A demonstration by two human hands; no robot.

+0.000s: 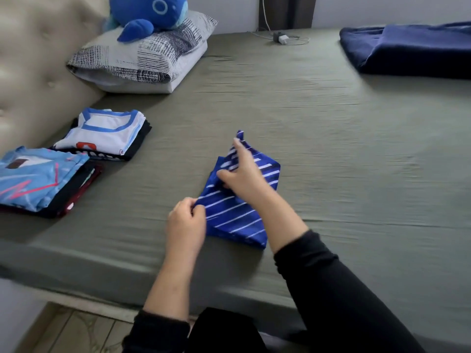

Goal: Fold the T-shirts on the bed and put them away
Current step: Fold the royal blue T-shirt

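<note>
Both hands, left hand (185, 222) and right hand (242, 174), seemingly pinch the striped T-shirt (237, 215) on the olive bed (331, 138).

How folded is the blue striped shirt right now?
Partly folded: the striped shirt is a small bundle, but one corner sticks up and both hands hold it.

I am wearing the one camera on my head, so it is looking forward and down from above the near edge of the bed (331, 128). It is sitting close over my left hand (186, 222) and right hand (244, 174), which are filling the lower middle. The wide lens is bending the edges, taking in the headboard (33, 59) at far left and the wall (382, 8) along the top. No second view is sharing this scene.
</note>
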